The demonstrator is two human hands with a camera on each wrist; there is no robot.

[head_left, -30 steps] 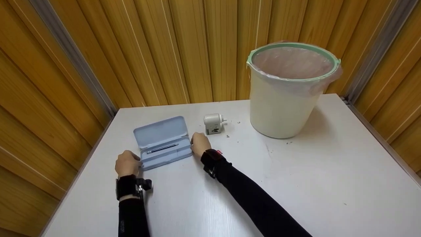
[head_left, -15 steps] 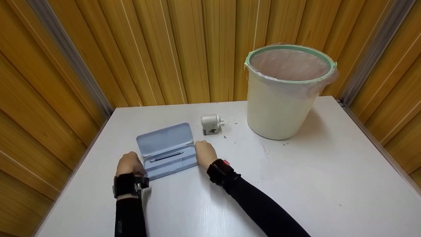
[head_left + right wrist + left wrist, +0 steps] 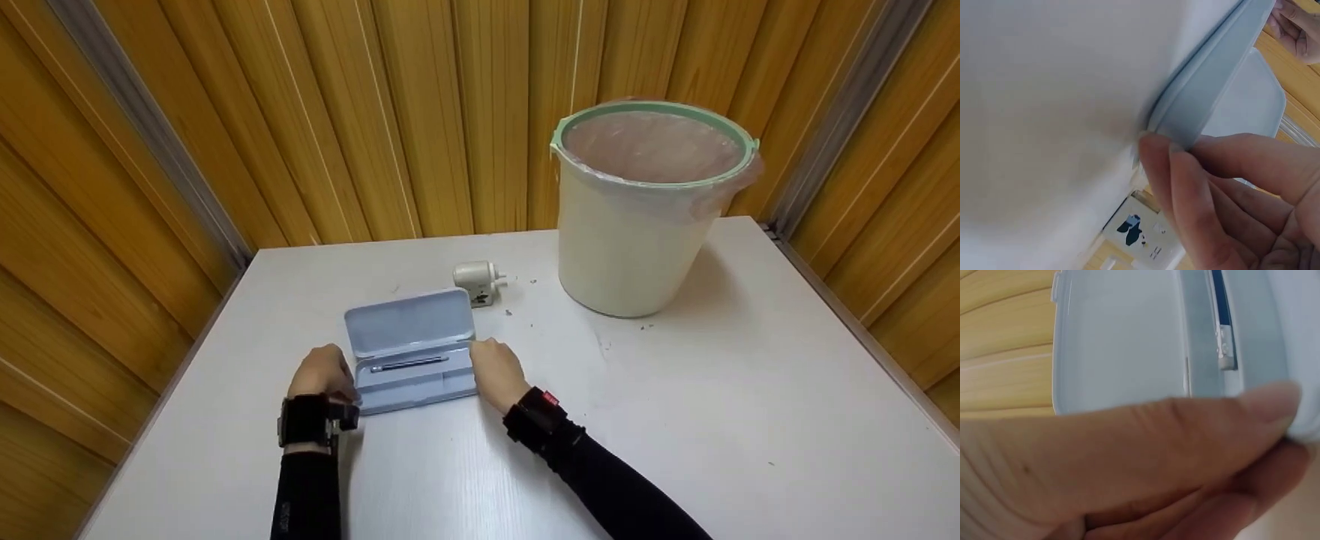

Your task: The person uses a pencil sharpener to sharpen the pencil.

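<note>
A light blue pencil case (image 3: pixel 409 324) lies on the table with its lid folded back. Inside its far compartment rests one dark pencil (image 3: pixel 409 364), whose eraser end shows in the left wrist view. My left hand (image 3: pixel 322 373) grips the case's left end, the thumb over the rim and the other fingers curled at the outer side. At the right end, my right hand (image 3: pixel 499 376) pinches the case between thumb and fingers; the right wrist view shows the fingertips (image 3: pixel 1154 147) at its corner. Just behind the lid stands a white crank pencil sharpener (image 3: pixel 474 277), partly hidden.
A tall cream bucket (image 3: pixel 630 247) with a green rim and a thin plastic liner stands at the back right of the white table (image 3: pixel 675 420). Small dark crumbs (image 3: pixel 646 327) lie before it. Wood-look panels (image 3: pixel 420 112) rise behind and on both sides.
Both hands have shifted the pencil case right and toward me, turning it straighter to the table. The lid now overlaps the sharpener in the head view. The pencil stays inside.
</note>
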